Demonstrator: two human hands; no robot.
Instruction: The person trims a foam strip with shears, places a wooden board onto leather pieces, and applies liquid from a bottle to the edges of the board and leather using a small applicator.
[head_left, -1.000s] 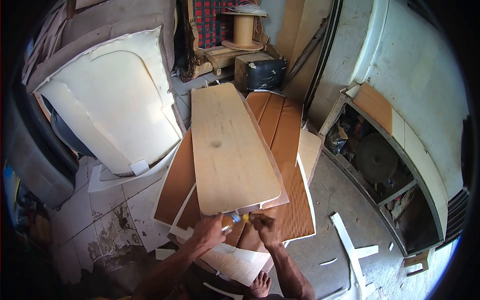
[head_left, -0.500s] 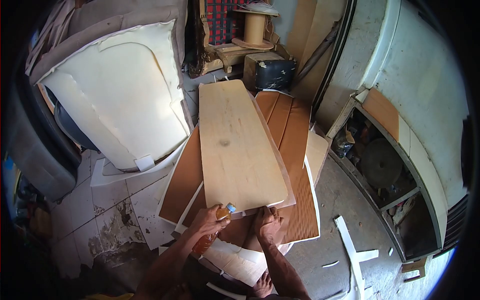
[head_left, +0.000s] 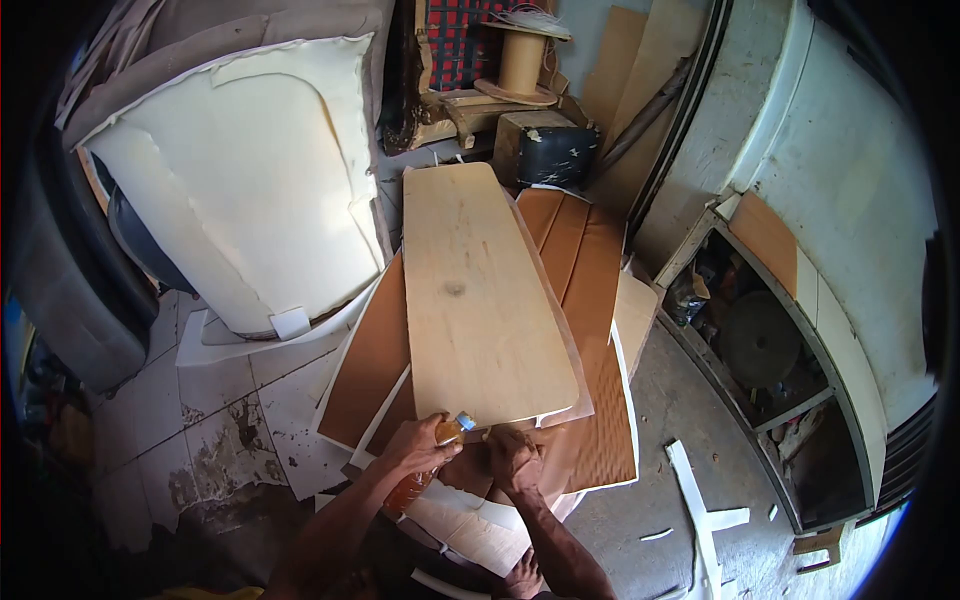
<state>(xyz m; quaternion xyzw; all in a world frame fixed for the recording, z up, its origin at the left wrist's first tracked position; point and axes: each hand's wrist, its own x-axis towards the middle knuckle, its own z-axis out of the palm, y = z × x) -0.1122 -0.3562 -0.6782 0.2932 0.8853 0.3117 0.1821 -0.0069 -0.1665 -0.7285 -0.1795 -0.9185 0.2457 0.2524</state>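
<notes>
My left hand [head_left: 412, 447] is wrapped round a clear plastic bottle [head_left: 410, 492] of amber liquid with a blue cap, tilted so the cap points up and right. Close to the cap, my right hand [head_left: 517, 463] is curled closed below the front edge of a plywood board [head_left: 490, 300]. Whatever its fingers pinch is hidden. The long board, rounded at its corners, lies on a brown leather-like sheet [head_left: 365, 370] and other brown stitched panels [head_left: 578, 265]. A pale fabric piece [head_left: 465, 528] hangs nearest me, under both wrists.
A seat back covered in white foam [head_left: 240, 190] leans at the left. Behind the board stand a black box-like block [head_left: 555, 155] and a spool [head_left: 520, 65]. A metal-framed cabinet [head_left: 770, 410] lines the right wall. White offcuts [head_left: 700, 515] lie on the floor.
My right hand has moved left along the board's front edge, nearer to the bottle cap. My left hand keeps its hold on the bottle. The view has shifted slightly.
</notes>
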